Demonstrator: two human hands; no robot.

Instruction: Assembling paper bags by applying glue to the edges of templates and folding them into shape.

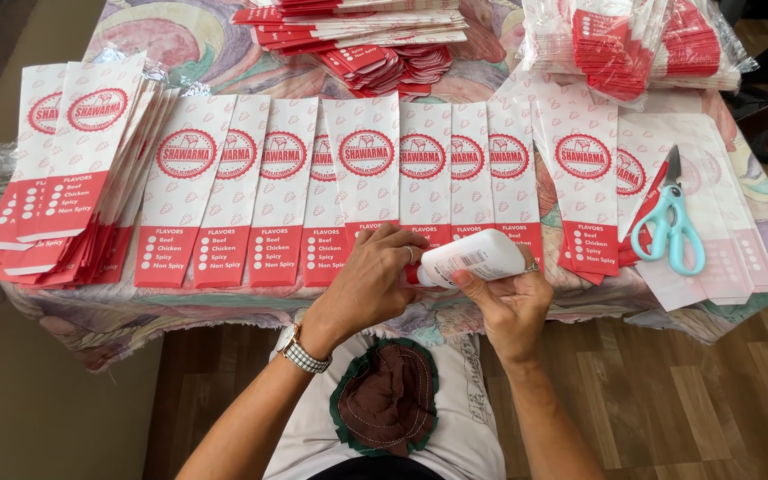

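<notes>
Person is holding a white plastic glue bottle (473,258) just below the fanned row of red-and-white paper bags (348,191) on the desk (135,320). Right hand (508,298) grip clamped on the body, left hand (371,284) grip pinching its red cap. Bags laid out, gluing apparently not started.

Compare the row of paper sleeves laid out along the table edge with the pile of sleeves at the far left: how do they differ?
The row of sleeves lies flat, fanned side by side in a single overlapping layer; the left pile is stacked many deep and leans at a slant. The row lies just beyond the glue bottle, which the right hand holds while the left hand grips its cap; the pile lies away from both hands. Both share the same white-and-red printed design.
</notes>
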